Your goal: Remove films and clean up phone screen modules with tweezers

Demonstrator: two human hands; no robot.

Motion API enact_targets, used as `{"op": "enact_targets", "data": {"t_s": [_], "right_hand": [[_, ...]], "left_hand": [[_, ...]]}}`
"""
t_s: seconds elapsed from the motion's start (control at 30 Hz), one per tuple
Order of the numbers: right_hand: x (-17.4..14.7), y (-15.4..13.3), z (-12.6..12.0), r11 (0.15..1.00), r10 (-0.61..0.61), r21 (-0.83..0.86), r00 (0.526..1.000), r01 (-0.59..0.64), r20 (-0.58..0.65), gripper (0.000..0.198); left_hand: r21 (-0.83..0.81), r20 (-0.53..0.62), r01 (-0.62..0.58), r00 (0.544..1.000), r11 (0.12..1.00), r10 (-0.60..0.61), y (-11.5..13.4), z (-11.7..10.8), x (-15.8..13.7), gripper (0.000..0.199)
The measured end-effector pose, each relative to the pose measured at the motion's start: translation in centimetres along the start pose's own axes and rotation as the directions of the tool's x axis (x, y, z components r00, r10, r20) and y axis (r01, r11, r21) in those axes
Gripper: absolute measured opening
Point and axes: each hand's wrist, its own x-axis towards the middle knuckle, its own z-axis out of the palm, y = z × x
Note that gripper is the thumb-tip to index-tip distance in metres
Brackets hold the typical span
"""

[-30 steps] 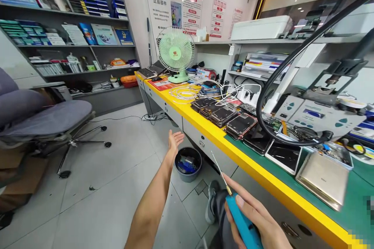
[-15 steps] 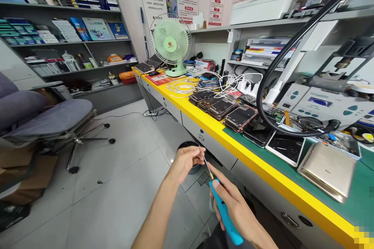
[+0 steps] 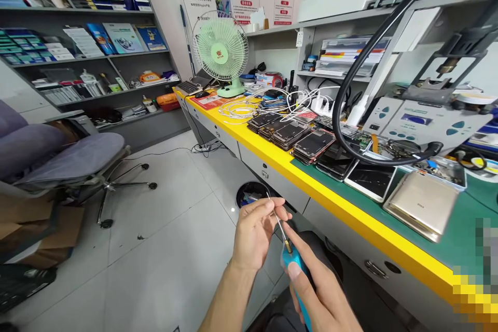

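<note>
In the head view, my right hand [image 3: 321,282] is wrapped round the blue handle of a slim hand tool [image 3: 292,258], with the thumb on top and the index finger stretched along it. A brass collar joins the handle to a thin metal shaft [image 3: 281,227] that points up and away. My left hand [image 3: 253,236] pinches this shaft near its far end between thumb and fingers, and the tip sticks out just past them. Both hands are in the air beside the bench, over my lap and the floor. The lower handle runs out of the frame.
The yellow and green bench [image 3: 334,205] runs along the right, with stacked phone screens [image 3: 290,134], a gold tablet back [image 3: 422,202] and a black hose [image 3: 338,109]. A bin [image 3: 243,187] stands on the floor beyond my hands. A green fan [image 3: 220,54] and an office chair [image 3: 78,153] are farther off.
My left hand has turned so that more of its palm side shows, still at the shaft's end. Both hands sit slightly further right and lower, and the view has shifted.
</note>
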Motion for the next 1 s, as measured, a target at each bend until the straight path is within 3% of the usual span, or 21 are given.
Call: {"op": "enact_targets", "data": {"t_s": [0.27,0.5,0.73,1.0], "right_hand": [[-1.6,3.8,-0.1,0.948,-0.141,-0.277,0.987,0.157,0.075,0.059],[-2.2,3.8,-0.4,0.912,-0.238,-0.335,0.971,0.236,0.036,0.060],[-2.7,3.5,1.7,0.929,-0.196,-0.352,0.958,0.114,-0.208,0.050],[-2.7,4.0,2.0,0.901,-0.239,-0.420,0.931,0.108,-0.275,0.051]], "left_hand": [[0.065,0.026,-0.033,0.999,0.997,0.031,0.5,1.5,-1.1,0.018],[0.131,0.042,-0.057,0.998,0.990,0.052,0.5,2.6,-1.4,0.018],[0.188,0.027,-0.076,0.997,0.979,0.072,0.0,3.1,-1.4,0.018],[0.256,0.014,-0.098,0.995,0.962,0.098,0.1,3.4,-1.5,0.018]]}}
